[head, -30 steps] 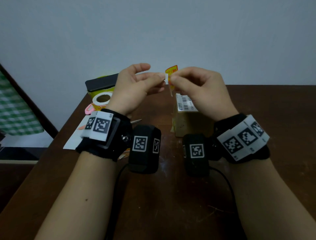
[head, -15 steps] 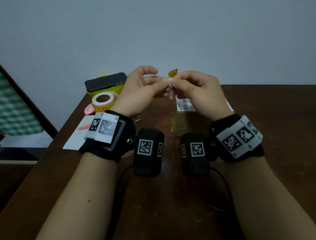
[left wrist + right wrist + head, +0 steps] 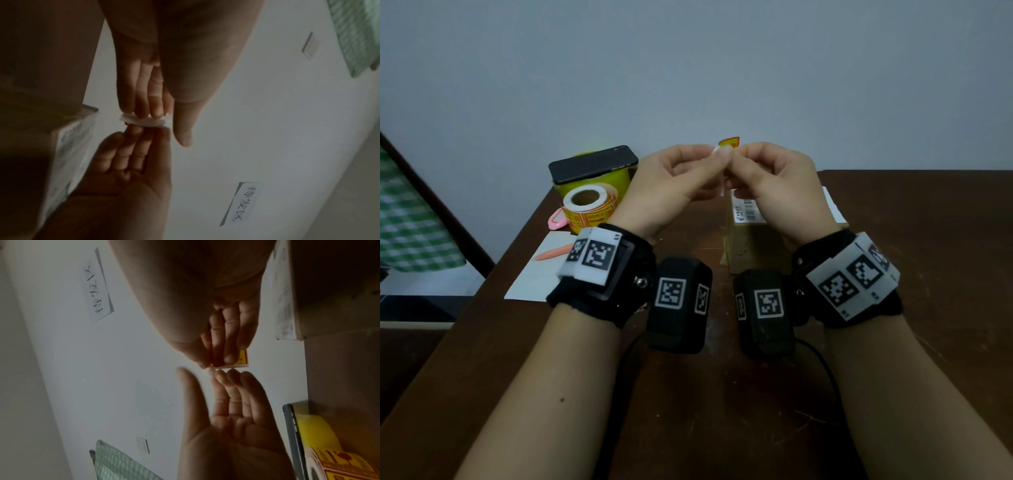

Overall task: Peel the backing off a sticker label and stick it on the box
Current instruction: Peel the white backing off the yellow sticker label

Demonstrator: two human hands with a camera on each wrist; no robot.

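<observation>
Both hands pinch the small orange-and-yellow sticker label point(image 3: 729, 141) above the brown cardboard box point(image 3: 755, 250), left hand point(image 3: 667, 186) gripping white backing point(image 3: 141, 121), right hand point(image 3: 779, 186) the sticker.

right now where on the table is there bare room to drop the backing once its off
Bare wood lies right of the cardboard box, toward the table edge, and in front of it. The far left is crowded: sticker roll, phone, white paper.

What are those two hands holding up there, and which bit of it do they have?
A small sticker label. The left hand and right hand pinch its lower edge together; the red-and-yellow top sticks out above the fingertips.
</observation>
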